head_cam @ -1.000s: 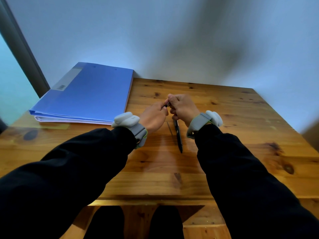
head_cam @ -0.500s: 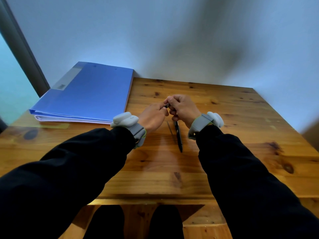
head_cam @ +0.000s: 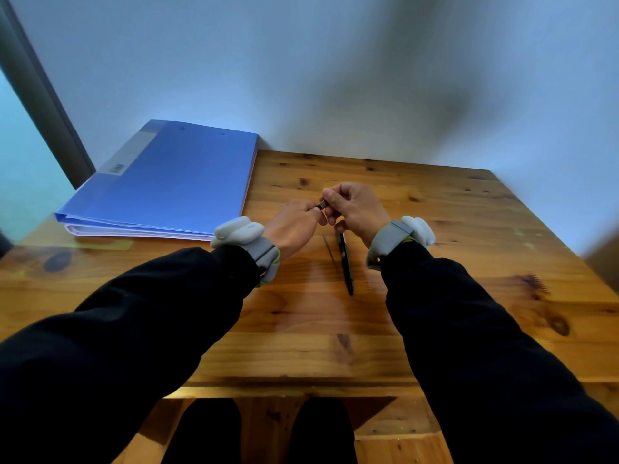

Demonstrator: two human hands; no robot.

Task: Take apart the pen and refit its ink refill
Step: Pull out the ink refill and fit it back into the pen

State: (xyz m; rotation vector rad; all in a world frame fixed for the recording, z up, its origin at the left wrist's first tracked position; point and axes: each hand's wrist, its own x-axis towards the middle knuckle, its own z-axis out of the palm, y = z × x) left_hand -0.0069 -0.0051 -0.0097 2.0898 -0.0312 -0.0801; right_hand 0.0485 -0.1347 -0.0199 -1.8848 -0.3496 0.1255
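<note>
Both hands met above the table (head_cam: 435,296). Left hand (head_cam: 294,226) and right hand (head_cam: 355,209) pinched a small dark pen piece (head_cam: 322,205) between curled fingertips. Pen barrel (head_cam: 345,262) lay below the right wrist.

Table (head_cam: 452,229): honey-brown wood with dark knots and grain lines. Folder (head_cam: 174,175): blue cover, grey spine strip bearing a barcode label, pale page edges. Pen (head_cam: 345,262): black. Small part (head_cam: 322,205) held at the fingertips: dark. Sleeves (head_cam: 134,329): black. Wrist bands (head_cam: 264,251): grey with yellow-green edging, carrying white units. Wall (head_cam: 335,78): pale blue-grey.
</note>
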